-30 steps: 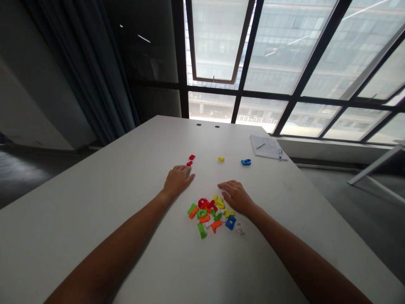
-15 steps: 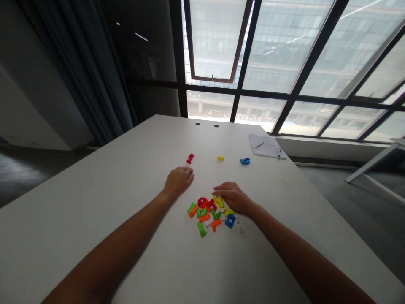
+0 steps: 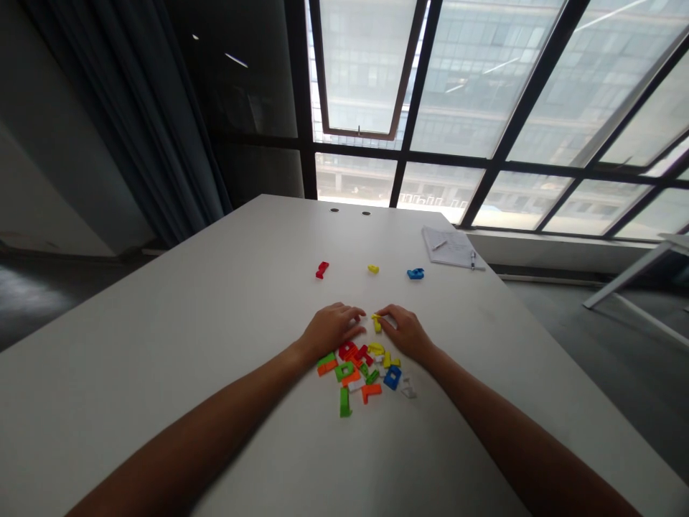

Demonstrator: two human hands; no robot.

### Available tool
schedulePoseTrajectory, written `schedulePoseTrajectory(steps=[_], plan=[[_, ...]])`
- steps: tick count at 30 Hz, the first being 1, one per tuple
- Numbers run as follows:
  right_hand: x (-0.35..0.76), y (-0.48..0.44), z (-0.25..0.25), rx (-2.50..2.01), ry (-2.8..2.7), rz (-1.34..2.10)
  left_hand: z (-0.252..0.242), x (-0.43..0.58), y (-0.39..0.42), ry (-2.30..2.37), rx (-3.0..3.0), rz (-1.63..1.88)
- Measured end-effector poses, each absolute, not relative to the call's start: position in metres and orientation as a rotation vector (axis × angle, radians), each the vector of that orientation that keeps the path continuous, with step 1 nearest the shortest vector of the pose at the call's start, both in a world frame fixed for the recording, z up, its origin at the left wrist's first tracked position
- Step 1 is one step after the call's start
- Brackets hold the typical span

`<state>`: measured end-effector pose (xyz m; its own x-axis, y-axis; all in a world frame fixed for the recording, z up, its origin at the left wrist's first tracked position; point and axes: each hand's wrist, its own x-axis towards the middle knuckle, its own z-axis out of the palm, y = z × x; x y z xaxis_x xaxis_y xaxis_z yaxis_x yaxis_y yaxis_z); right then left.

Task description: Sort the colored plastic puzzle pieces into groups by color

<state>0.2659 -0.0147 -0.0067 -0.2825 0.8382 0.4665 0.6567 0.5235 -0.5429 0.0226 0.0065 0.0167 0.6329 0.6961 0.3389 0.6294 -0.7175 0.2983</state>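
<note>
"What's in the right hand point(image 3: 408, 334)?"

"A small, angular yellow plastic piece point(image 3: 377, 327), pinched between thumb and fingertips just beyond the heap. Something that slight probably suits a fingertip hold better than the palm."

"And the left hand point(image 3: 329, 330)?"

"Fingers parted, turned towards that same piece across a narrow gap. I see nothing in its grasp."

"Why do those others sit so far off?"

"The crooked red plastic piece point(image 3: 321, 270), the little yellow plastic lump point(image 3: 373, 269) and the bulky blue plastic piece point(image 3: 415, 273) make a row farther across the white table point(image 3: 226, 301). I'd guess the wide gaps keep the colours apart. The jumbled heap of many-coloured plastic pieces point(image 3: 364, 370) lies between the forearms, likely for easy reach."
</note>
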Motion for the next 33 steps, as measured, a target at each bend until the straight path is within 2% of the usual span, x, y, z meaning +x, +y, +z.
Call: schedulePoseTrajectory(steps=[6, 13, 26, 33], plan=[[0.2635, -0.0185, -0.0044, -1.126, -2.062, 0.149, 0.0178, 0.0260, 0.0048, 1.078, 2.607, 0.728], [0.2618, -0.0199, -0.0041, -1.019, -2.075, 0.257, 0.0192, 0.0256, 0.0070, 0.997, 2.634, 0.721], [0.2619, -0.0214, -0.0029, -1.131, -2.084, 0.243, 0.0198, 0.0231, 0.0069, 0.993, 2.620, 0.708], [0.2612, -0.0143, -0.0065, -1.244, -2.147, 0.123, 0.0191, 0.0245, 0.0093, 1.017, 2.635, 0.637]])
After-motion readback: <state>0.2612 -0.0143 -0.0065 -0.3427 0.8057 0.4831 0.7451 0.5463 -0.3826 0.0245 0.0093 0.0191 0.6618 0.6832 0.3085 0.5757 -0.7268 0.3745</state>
